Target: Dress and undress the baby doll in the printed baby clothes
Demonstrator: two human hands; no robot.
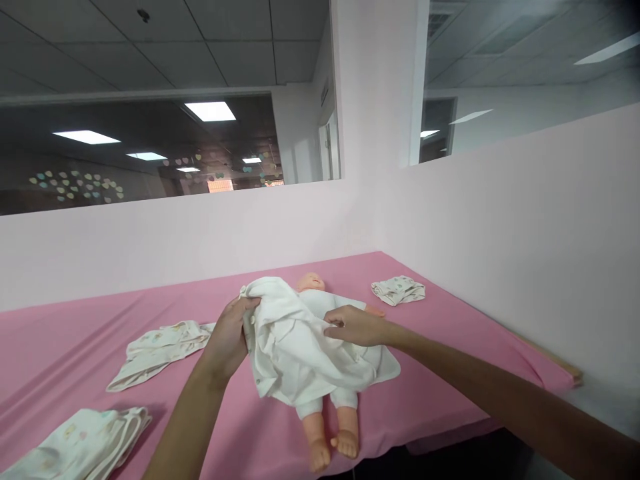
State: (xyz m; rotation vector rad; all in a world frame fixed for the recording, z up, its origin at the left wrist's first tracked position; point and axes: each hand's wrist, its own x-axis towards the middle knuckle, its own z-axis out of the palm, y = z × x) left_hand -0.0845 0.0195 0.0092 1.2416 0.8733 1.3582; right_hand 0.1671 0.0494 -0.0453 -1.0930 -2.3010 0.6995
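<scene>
A baby doll lies on its back on the pink-covered table, head toward the wall, bare feet near the front edge. A white garment is draped over its body. My left hand grips the garment's left edge near the doll's shoulder, fingers closed on the cloth. My right hand pinches the fabric over the doll's chest. The doll's arms are mostly hidden under the cloth.
A printed baby garment lies left of the doll. Another folded one sits at the front left corner. A small crumpled piece lies back right. Pink partition walls border the table's back and right.
</scene>
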